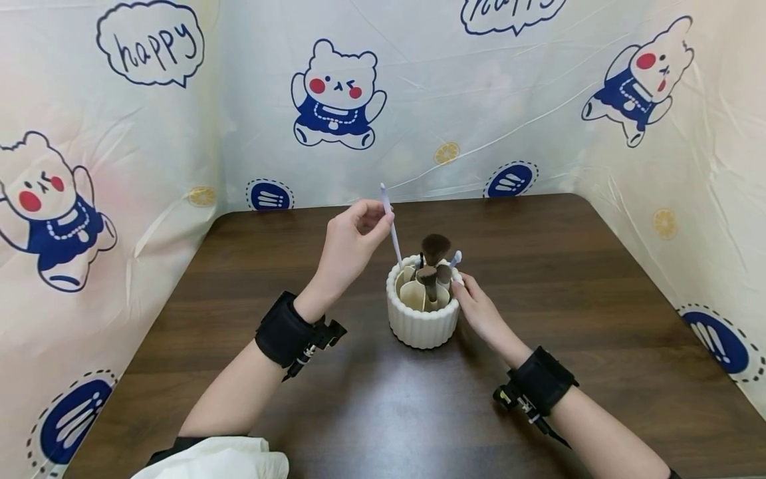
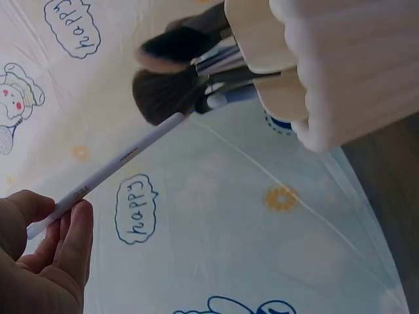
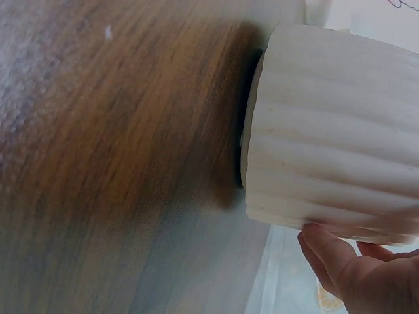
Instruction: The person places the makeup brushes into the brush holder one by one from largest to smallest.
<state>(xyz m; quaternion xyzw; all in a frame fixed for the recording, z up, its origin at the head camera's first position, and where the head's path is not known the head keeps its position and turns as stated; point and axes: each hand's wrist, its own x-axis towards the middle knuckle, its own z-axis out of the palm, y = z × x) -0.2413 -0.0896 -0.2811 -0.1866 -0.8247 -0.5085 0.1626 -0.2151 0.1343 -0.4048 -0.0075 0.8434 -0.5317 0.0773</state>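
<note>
My left hand (image 1: 350, 243) pinches a slim lavender stick (image 1: 391, 229) between thumb and fingers. Small lettering runs along the stick (image 2: 121, 160) in the left wrist view. Its lower end overlaps the far left rim of a white ribbed brush holder (image 1: 423, 326), which stands upright on the table. Several makeup brushes (image 1: 435, 247) rise from the holder's sections, dark bristles upward, with a lavender-tipped piece (image 1: 457, 258) at the right. Against the holder's right side, my right hand (image 1: 479, 313) holds it; the fingers (image 3: 330, 252) touch the ribbed wall in the right wrist view.
A dark wooden table (image 1: 251, 266) lies under both arms. Behind and at both sides hangs a pale printed sheet (image 1: 419, 100) with cartoon bears. Black bands with small cameras sit on both wrists. Pale cloth (image 1: 221, 459) shows at the lower left.
</note>
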